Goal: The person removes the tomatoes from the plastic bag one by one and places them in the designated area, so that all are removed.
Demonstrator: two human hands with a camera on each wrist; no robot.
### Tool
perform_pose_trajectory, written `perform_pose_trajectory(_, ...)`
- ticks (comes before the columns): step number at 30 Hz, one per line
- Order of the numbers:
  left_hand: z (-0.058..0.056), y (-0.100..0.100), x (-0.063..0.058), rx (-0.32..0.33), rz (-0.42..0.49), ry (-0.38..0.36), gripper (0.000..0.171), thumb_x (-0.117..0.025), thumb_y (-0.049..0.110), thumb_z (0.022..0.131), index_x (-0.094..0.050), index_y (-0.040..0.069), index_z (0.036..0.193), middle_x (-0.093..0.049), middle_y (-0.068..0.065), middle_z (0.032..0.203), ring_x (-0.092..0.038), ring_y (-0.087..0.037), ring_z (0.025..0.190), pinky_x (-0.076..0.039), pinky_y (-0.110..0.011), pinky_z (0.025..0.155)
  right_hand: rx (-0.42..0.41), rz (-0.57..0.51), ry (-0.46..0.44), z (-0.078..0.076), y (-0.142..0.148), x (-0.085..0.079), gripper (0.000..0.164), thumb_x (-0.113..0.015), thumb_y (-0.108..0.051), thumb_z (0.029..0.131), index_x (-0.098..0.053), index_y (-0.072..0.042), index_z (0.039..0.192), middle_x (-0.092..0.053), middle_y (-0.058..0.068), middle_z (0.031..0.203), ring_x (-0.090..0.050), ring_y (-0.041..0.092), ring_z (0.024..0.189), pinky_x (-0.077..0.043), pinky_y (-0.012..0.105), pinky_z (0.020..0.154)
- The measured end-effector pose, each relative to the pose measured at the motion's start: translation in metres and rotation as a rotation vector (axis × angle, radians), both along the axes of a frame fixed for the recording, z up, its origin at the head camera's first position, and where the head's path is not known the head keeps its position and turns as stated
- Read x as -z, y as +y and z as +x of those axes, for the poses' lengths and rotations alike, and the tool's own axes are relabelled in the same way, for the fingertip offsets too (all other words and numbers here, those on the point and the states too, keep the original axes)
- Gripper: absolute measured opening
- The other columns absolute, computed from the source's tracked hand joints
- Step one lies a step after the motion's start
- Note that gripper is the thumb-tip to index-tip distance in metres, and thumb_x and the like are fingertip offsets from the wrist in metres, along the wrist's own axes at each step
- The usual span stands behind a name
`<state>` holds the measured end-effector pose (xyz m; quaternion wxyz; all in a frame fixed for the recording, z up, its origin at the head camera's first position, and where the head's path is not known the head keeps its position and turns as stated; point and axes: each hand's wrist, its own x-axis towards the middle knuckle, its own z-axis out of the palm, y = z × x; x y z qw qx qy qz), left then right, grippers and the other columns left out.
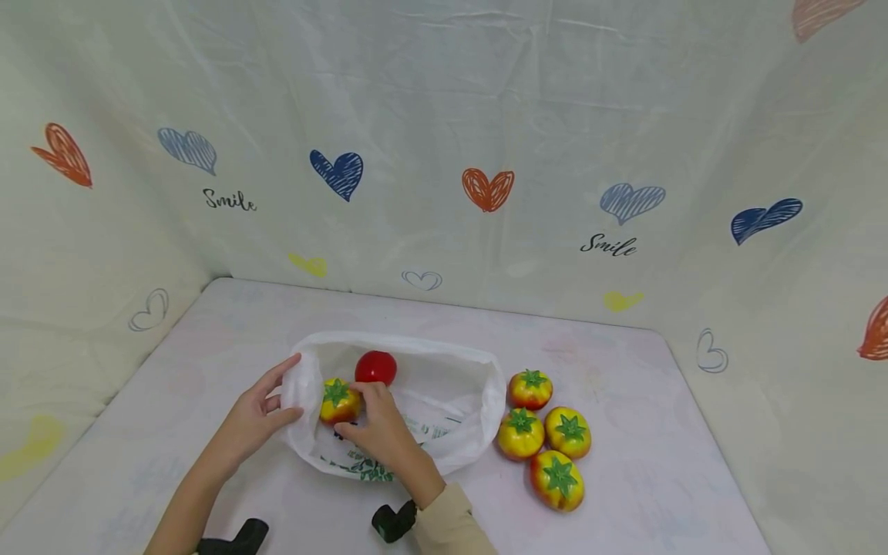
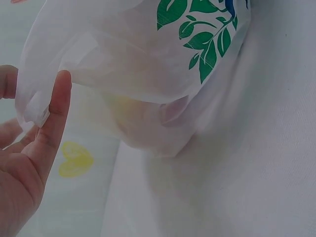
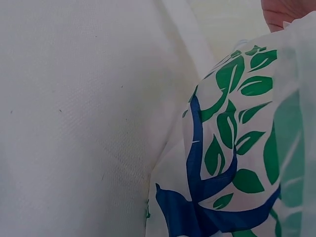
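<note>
Pale sheet walls (image 1: 416, 92), printed hearts (image 1: 489, 190), "Smile" lettering (image 1: 230, 200); whitish tabletop (image 1: 631, 385) below.

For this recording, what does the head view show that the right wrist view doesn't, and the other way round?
Only the head view: the round red item and yellow-red fruit inside the white bag, the fruit held by the right hand; four similar fruits beside the bag; the "Smile" lettering.

Only the right wrist view: the broad branching shape of the bag's blue stem print.

Both: the bag, its green leaf print, the pale tabletop and at least part of a hand.
</note>
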<state>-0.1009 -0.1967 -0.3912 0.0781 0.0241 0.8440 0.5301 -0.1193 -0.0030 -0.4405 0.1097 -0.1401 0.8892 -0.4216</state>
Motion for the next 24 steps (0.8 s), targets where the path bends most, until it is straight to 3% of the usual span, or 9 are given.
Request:
perform_pose_trajectory(16, -0.001, 0.000, 0.002, 0.016, 0.003, -0.004, 0.073, -0.060, 0.009, 0.088, -0.020, 0.013, 0.149, -0.026, -0.028, 0.145, -0.049, -0.046, 0.119, -0.056, -0.032, 0.080, -0.021, 0.099, -0.022, -0.006, -0.009, 0.003, 0.054, -0.072, -0.032, 0.080, -0.044, -0.026, 0.125, -0.048, -0.003, 0.120, -0.049, 0.010, 0.106, -0.049, 0.026, 0.094)
perform_pose_trajectory(24, -0.002, 0.002, 0.000, 0.017, 0.002, -0.002, 0.073, -0.061, 0.008, 0.088, -0.020, 0.012, 0.149, -0.027, -0.028, 0.143, -0.049, -0.046, 0.118, -0.056, -0.032, 0.080, 0.005, 0.058, -0.074, -0.011, -0.013, 0.006, 0.049, -0.072, -0.030, 0.080, -0.041, -0.026, 0.118, -0.050, -0.005, 0.120, -0.050, 0.009, 0.104, -0.049, 0.029, 0.096)
